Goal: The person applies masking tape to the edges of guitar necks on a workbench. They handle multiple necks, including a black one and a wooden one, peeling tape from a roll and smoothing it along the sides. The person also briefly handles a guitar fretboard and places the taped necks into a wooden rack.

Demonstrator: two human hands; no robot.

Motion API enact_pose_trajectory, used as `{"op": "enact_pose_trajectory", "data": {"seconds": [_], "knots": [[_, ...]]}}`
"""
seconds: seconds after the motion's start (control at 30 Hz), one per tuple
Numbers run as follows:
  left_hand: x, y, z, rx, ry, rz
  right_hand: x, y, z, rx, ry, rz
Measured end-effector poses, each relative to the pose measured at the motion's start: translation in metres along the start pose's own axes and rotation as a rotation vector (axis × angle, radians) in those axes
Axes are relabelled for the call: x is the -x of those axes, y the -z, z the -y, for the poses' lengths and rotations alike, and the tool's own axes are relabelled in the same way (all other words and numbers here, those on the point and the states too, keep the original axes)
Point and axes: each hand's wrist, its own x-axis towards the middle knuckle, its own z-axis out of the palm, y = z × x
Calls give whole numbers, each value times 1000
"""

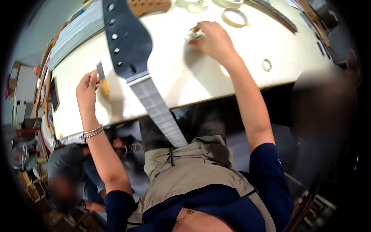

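A guitar neck lies on the pale table, its black headstock (127, 42) pointing away from me and its fretboard (156, 102) covered by greyish strips running over the near edge. On its left, my left hand (87, 91) is closed around a narrow tool (103, 81) with a flat grey end and a yellow end; its exact kind is unclear. To the right of the headstock, my right hand (214, 40) pinches a small whitish thing (194, 35) just over the tabletop. Blur and fingers partly hide that piece.
Tape rolls (235, 17) sit at the back, and a small ring (267, 65) lies at the right. A long dark toothed strip (274, 14) is at the far right. Long pale strips (75, 34) line the left. Other people are at the lower left (69, 166) and right (322, 104).
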Motion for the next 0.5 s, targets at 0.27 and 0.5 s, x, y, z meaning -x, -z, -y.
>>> {"op": "enact_pose_trajectory", "data": {"seconds": [0.27,0.5], "knots": [[85,-77,-112,642,-238,11,-8,20,-84,672,-283,-150],[97,-94,-120,631,-281,-50,43,44,27,-1716,-360,-434]]}}
